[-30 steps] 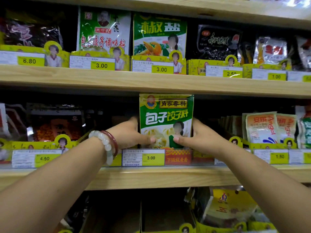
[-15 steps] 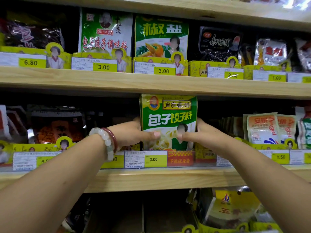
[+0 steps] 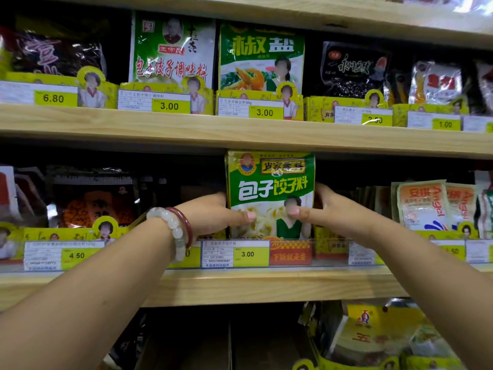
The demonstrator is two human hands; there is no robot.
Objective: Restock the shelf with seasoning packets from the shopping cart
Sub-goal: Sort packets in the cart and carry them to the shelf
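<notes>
Green-and-white seasoning packet (image 3: 270, 193) upright, front facing out, on middle wooden shelf (image 3: 266, 285) behind price strip.

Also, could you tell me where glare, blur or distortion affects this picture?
Head view: glare whitens the top right corner; wide-angle distortion bows the shelf board; price tags at far right are soft; the green packet held by both hands reads sharply; shelf recesses are deeply shadowed.

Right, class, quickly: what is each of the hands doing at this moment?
Left hand: grips the left edge of the green seasoning packet, thumb on its front.
Right hand: grips the packet's right edge, likewise.
</notes>
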